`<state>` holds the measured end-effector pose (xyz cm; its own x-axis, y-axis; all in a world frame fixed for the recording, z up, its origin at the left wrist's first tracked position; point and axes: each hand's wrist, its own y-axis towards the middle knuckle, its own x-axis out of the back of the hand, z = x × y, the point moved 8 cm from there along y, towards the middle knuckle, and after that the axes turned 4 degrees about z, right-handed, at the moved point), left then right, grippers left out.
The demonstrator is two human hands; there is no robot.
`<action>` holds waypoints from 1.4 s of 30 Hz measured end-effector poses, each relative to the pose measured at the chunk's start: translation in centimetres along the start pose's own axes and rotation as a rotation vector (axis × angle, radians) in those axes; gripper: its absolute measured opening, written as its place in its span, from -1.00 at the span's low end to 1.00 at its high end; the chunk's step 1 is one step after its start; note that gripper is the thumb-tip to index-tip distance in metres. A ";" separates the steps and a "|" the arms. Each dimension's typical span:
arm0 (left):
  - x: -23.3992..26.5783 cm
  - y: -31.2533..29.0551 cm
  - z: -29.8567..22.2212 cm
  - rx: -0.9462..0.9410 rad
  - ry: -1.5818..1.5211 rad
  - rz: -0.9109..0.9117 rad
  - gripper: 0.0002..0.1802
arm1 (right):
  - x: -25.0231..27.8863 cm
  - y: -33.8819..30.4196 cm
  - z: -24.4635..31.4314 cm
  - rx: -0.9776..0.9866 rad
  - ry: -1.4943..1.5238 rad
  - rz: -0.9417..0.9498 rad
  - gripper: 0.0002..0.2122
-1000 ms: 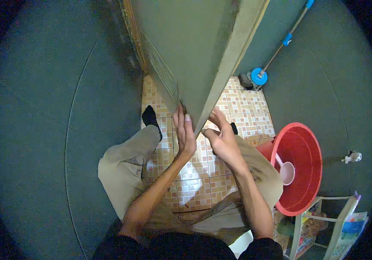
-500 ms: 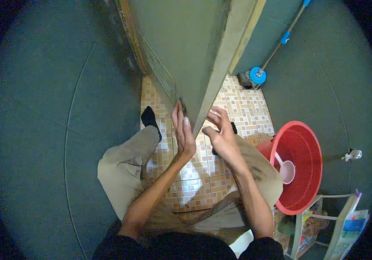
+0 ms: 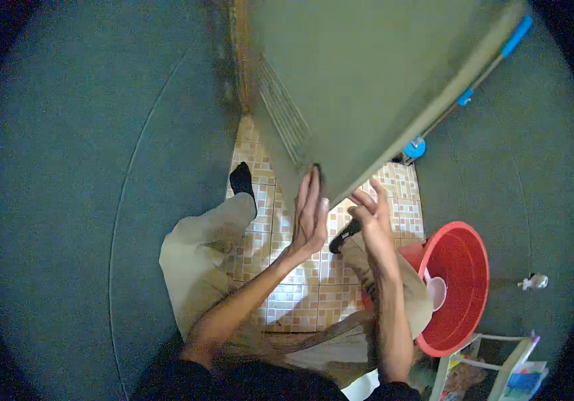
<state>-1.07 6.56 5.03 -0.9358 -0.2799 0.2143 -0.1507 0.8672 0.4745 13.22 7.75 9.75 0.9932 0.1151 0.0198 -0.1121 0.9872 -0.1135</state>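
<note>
A grey-green door (image 3: 367,80) with a slatted vent (image 3: 283,110) low on it stands ajar in front of me. My left hand (image 3: 310,217) lies flat along its near face, fingers stretched out beside a small dark fitting that the fingertips partly hide. At the door's free edge is my right hand (image 3: 375,224), fingers spread and slightly bent. Some of its fingertips reach toward the far side of the edge; whether they touch it I cannot tell.
To my right stands a red tub (image 3: 457,287) with a pink dipper (image 3: 437,294) in it. Below is a white rack (image 3: 511,367). A mop (image 3: 414,148) leans in the far right corner, and a tap (image 3: 534,282) sticks out of the right wall. The floor is tiled (image 3: 294,301).
The door's free edge has swung to the right, so more of its face shows and it covers part of the mop. Both hands have moved right along with it.
</note>
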 end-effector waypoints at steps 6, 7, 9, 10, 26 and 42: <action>-0.3 -0.3 3.6 0.145 -0.025 -0.010 -0.30 | -0.6 1.8 -0.7 -0.048 -0.105 0.095 -0.37; -0.8 -0.2 4.9 0.242 -0.042 0.013 -0.28 | 0.1 2.1 -1.2 -0.072 -0.033 0.025 -0.37; -1.6 -0.2 5.8 0.306 -0.081 0.054 -0.24 | 1.2 2.7 -2.2 -0.038 -0.020 0.008 -0.35; -1.5 0.0 5.8 0.313 -0.092 0.031 -0.24 | 1.5 2.9 -2.3 -0.038 -0.040 0.024 -0.35; -0.7 1.2 1.9 0.098 -0.168 0.125 -0.23 | 1.9 3.2 -2.4 -0.052 0.078 -0.170 -0.52; -2.5 1.9 3.5 0.276 -0.266 0.071 -0.18 | 1.6 4.8 -1.2 -0.045 -0.126 0.037 -0.50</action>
<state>-0.13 10.38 2.44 -0.9915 -0.1302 -0.0077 -0.1289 0.9690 0.2109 14.28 12.54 8.00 0.9760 0.1674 0.1393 -0.1446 0.9764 -0.1606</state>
